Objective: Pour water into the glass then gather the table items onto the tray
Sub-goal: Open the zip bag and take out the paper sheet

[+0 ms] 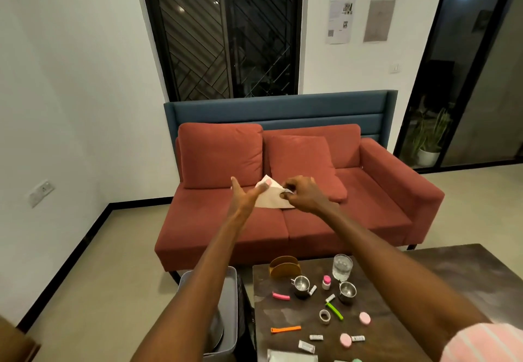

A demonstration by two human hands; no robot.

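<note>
Both arms were out over the sofa (285, 197), and between the hands sat a white napkin (270, 198). The left hand (245, 196) lay spread, thumb up, fingertips under the napkin's edge; the right hand (300, 193) pinched its other corner with curled fingers. Down on the dark desk (424, 274) the glass (342, 266) stood upright with water in it, near two steel cups (300, 283), a pink-capped bottle (326, 282) and a green razor (335, 310). The grey tray (229, 330) waited left of the desk, beside it.
</note>
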